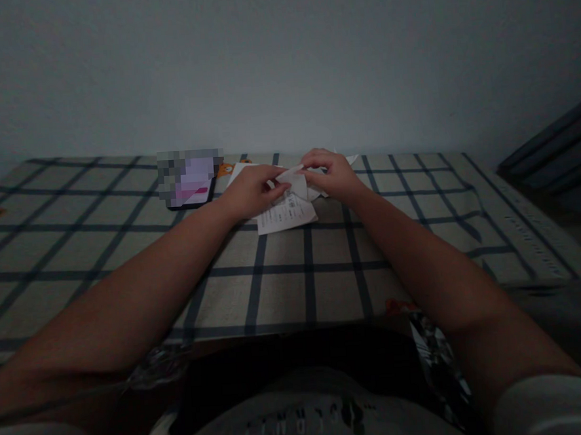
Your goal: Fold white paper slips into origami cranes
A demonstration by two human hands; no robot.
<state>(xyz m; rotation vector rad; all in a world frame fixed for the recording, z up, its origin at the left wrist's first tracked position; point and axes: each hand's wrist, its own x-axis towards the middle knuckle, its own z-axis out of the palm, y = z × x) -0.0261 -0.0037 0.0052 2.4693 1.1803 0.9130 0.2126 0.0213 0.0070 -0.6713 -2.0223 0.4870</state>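
A small folded piece of white paper point(292, 176) is pinched between my two hands, over the far part of the table. My left hand point(255, 192) grips its left side between thumb and fingers. On the other side, the thumb and fingertips of my right hand point(334, 174) close on its upper right part. Under the hands lies a printed paper sheet point(286, 218) with small dark text, its lower edge showing toward me. More white paper sticks out behind both hands, partly hidden by them.
A phone point(192, 184) with a lit screen, partly pixelated, lies left of my hands. The table has a checked cloth point(285, 283) with orange bear prints. A pale wall point(281, 60) rises behind it. Dark folded fabric point(557, 155) stands at the right.
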